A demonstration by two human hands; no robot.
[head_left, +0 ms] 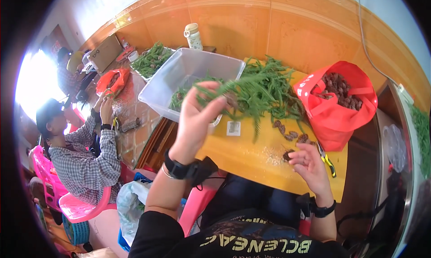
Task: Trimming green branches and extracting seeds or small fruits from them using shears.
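My left hand (202,107) is raised over the near rim of a clear plastic bin (161,98). Between its thumb and fingers is a green needle sprig (251,85), with a brown pine cone (231,100) by the thumb tip. My right hand (310,167), lower over the yellow table (242,161), has its fingertips closed on a small dark pine cone (287,155). Several loose pine cones (291,135) lie just beyond it. A heap of green sprigs (274,85) covers the table behind. Yellow-handled pliers (329,163) rest beside my right hand.
A red bag (332,127) full of pine cones stands at the right. Behind the bin are a tray of greenery (152,62) and a bottle (193,37). At the left, a co-worker in a checked shirt (81,168) sits at another table. Pale crumbs (269,157) are scattered on my table.
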